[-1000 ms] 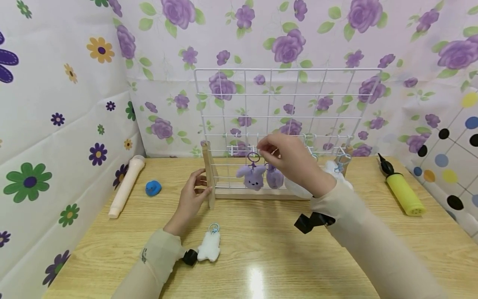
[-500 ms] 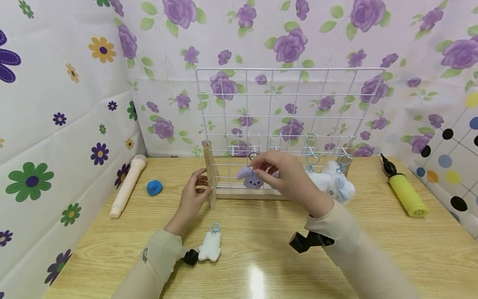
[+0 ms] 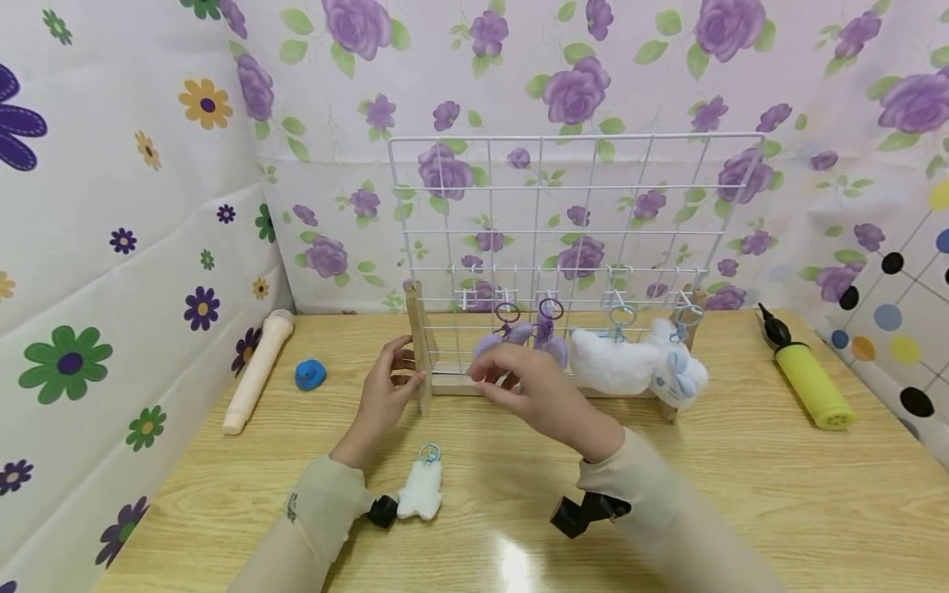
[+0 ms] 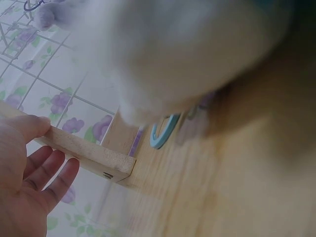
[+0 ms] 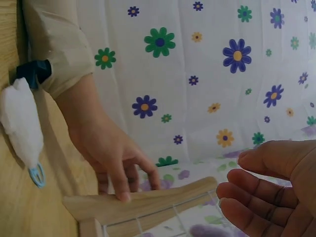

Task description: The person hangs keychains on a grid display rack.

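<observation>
My left hand (image 3: pixel 387 383) holds the left wooden post (image 3: pixel 418 329) of a white wire grid rack (image 3: pixel 578 137); in the left wrist view its thumb and fingers lie on either side of the wood. My right hand (image 3: pixel 534 395) hovers before the rack, fingers loosely bent and nothing in them. Behind it hang two purple plush keychains (image 3: pixel 550 336), partly covered. To their right hang a white plush keychain (image 3: pixel 615 362) and another with a blue bow (image 3: pixel 678 375). One more white plush keychain (image 3: pixel 421 490) with a blue ring lies on the table beside my left wrist.
A blue rubber duck (image 3: pixel 310 375) and a pale microphone-shaped object (image 3: pixel 258 371) lie at the left. On the right is a yellow hand pump (image 3: pixel 814 387) with a black nozzle. Flowered cloth (image 3: pixel 319 165) encloses the wooden table (image 3: pixel 489 486).
My right hand has come down and toward me from the hooks, passing in front of the purple keychains. The left one's plush has tipped behind it. My left hand stays on the post.
</observation>
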A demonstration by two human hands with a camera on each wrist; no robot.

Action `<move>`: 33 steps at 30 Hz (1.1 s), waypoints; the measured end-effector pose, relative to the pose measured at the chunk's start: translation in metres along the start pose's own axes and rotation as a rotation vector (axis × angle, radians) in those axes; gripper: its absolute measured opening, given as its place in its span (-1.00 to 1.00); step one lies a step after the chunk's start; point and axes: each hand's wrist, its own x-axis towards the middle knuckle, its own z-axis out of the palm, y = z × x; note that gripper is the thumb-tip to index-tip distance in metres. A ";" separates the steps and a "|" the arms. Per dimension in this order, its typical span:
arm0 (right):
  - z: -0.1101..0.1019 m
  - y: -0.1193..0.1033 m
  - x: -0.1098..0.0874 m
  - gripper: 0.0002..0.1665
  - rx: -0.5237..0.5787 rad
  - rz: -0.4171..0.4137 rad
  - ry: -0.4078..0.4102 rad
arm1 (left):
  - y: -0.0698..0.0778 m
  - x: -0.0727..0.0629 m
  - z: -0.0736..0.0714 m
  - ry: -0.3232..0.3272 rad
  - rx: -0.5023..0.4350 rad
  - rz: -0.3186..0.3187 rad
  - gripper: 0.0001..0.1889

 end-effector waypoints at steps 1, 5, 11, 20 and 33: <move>0.003 0.001 -0.001 -0.86 0.012 0.003 -0.012 | 0.000 0.000 0.000 0.002 0.000 -0.002 -0.40; 0.017 0.006 -0.002 -0.86 0.055 0.033 -0.071 | 0.000 0.000 0.000 0.009 0.003 -0.012 -0.42; 0.038 0.015 -0.003 -0.88 0.091 0.091 -0.140 | 0.001 -0.001 -0.001 0.010 0.001 -0.023 -0.42; 0.069 0.028 0.000 -0.90 0.104 0.129 -0.219 | 0.000 0.000 0.000 0.008 0.000 -0.016 -0.42; 0.098 0.042 0.002 -0.85 0.078 0.186 -0.303 | 0.018 -0.004 -0.002 -0.011 0.000 -0.028 -0.42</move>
